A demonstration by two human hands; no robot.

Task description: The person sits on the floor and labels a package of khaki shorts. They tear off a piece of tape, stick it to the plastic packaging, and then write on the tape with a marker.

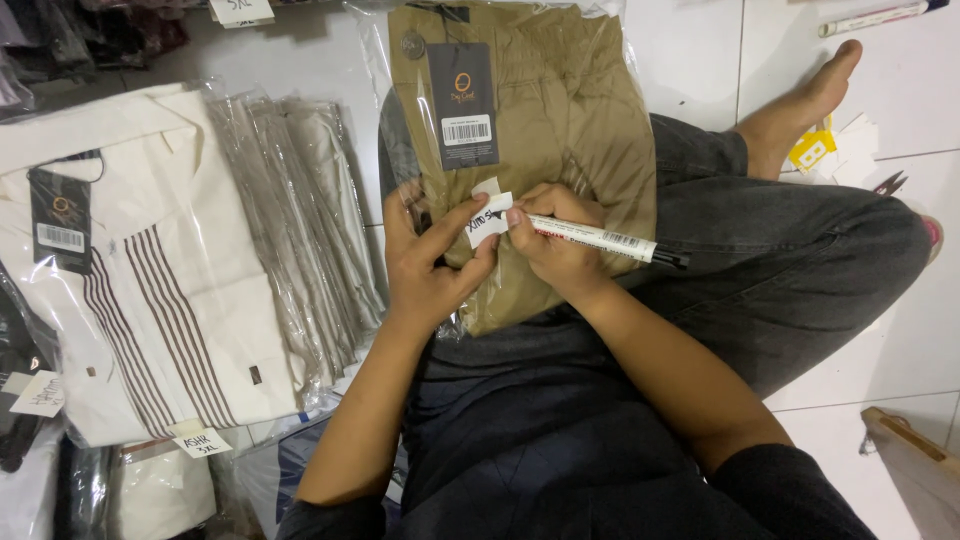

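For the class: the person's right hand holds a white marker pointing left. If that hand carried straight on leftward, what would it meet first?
Most likely the small white label at the marker tip, then the left hand fingers pinning it on the bagged khaki garment. The right hand is already almost touching them.

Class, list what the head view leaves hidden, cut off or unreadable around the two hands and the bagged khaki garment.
- Marker tip: hidden by the right hand.
- Paper label: partly covered by the left hand fingers.
- Khaki garment: top cut off by the frame edge, lower end behind the hands.
- Striped shirt stack: left side cut off.
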